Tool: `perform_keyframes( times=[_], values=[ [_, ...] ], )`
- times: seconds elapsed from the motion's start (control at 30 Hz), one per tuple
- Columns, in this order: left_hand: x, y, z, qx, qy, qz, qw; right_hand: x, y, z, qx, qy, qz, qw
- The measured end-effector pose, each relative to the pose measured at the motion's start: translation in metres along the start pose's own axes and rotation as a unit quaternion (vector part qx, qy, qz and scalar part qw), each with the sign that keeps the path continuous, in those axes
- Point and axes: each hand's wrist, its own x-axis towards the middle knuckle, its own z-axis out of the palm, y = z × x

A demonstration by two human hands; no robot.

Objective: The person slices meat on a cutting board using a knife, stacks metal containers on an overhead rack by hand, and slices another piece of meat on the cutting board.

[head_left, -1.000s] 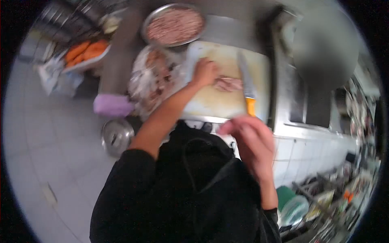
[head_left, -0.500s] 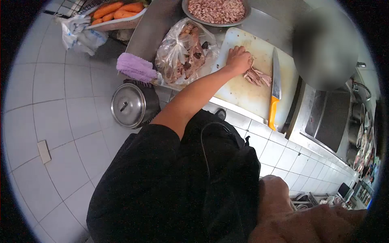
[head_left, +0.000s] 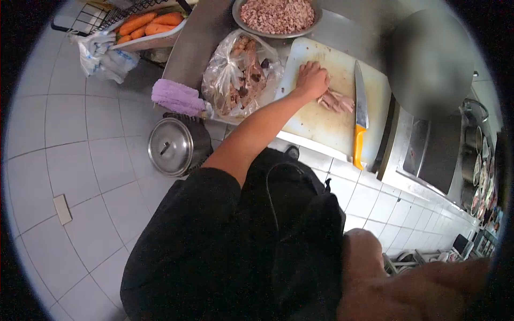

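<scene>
My left hand [head_left: 312, 80] rests on the white cutting board [head_left: 310, 125] with its fingers curled, at the upper left end of some sliced meat [head_left: 337, 101]. Whether anything is under the fingers is hidden. A knife [head_left: 361, 101] with a yellow handle lies on the board to the right of the meat, touched by neither hand. My right hand [head_left: 412, 289] is large, dark and close to the camera at the bottom right; its fingers cannot be made out. Left of the board sits a clear plastic bag [head_left: 249, 80] of meat pieces.
A metal bowl of chopped meat [head_left: 277, 15] stands behind the board. A purple cloth [head_left: 176, 97] lies on the counter's left corner, above a lidded pot [head_left: 171, 146]. Carrots [head_left: 137, 23] fill a basket at the upper left. A metal sink [head_left: 436, 152] is at the right.
My right hand has moved from near the knife handle down to the bottom right, close to the camera. My left hand stays on the board by the meat. The view has shifted.
</scene>
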Motion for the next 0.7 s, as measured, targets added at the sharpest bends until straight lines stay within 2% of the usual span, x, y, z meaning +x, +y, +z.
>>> perform_keyframes(
  times=[0.1, 0.13, 0.37, 0.7],
  values=[
    [0.023, -0.005, -0.008, -0.013, 0.030, 0.055, 0.998, -0.003, 0.004, -0.005, -0.004, -0.013, -0.002, 1.000],
    [0.007, -0.001, -0.007, -0.028, 0.020, 0.069, 0.997, -0.001, 0.004, -0.003, -0.006, -0.003, -0.002, 1.000],
    [0.011, 0.000, 0.000, -0.034, 0.046, 0.085, 0.995, 0.000, 0.001, -0.004, -0.011, 0.007, -0.018, 1.000],
    [0.023, 0.002, -0.004, -0.029, 0.018, 0.082, 0.996, 0.009, 0.004, -0.003, -0.009, 0.019, -0.016, 1.000]
  ],
)
